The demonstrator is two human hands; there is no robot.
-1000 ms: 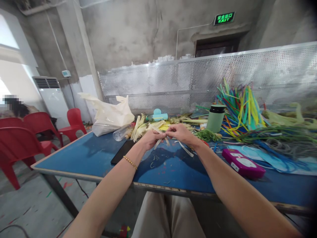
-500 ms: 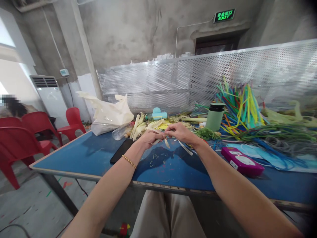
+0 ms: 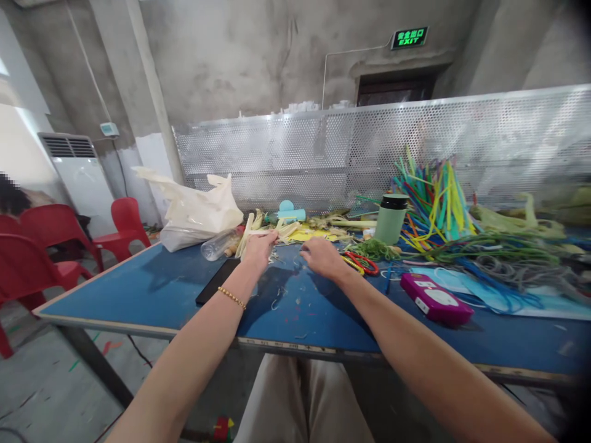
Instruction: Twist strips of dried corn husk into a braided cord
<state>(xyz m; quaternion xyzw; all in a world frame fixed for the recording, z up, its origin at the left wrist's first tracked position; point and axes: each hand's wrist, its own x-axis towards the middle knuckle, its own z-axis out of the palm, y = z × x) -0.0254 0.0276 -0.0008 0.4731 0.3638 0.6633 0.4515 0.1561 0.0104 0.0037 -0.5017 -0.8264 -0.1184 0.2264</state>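
My left hand (image 3: 259, 250) is over the blue table (image 3: 170, 289), its fingers closed on a pale strip of what looks like corn husk (image 3: 261, 232). Just to the right, apart from it, my right hand (image 3: 322, 256) is low over the table with its fingers curled. Whatever its fingertips pinch, if anything, is hidden. Beyond the hands lie more pale husks (image 3: 289, 230) and a yellow sheet (image 3: 314, 233). By my right wrist are red-handled scissors (image 3: 367, 264). Small scraps (image 3: 277, 299) dot the tabletop between my arms.
A white plastic bag (image 3: 198, 206), a clear bottle (image 3: 217, 247) and a dark flat tablet-like object (image 3: 215, 284) are on the left. To the right stand a green tumbler (image 3: 391, 220), colourful strips (image 3: 446, 209), a magenta box (image 3: 436, 299) and blue masks (image 3: 489, 295). Perforated metal panels (image 3: 286, 151) rise behind.
My hands were together, working pale strips between the fingers. Now they are apart, the left more to the left and the right lower. The scissors have come into fuller view.
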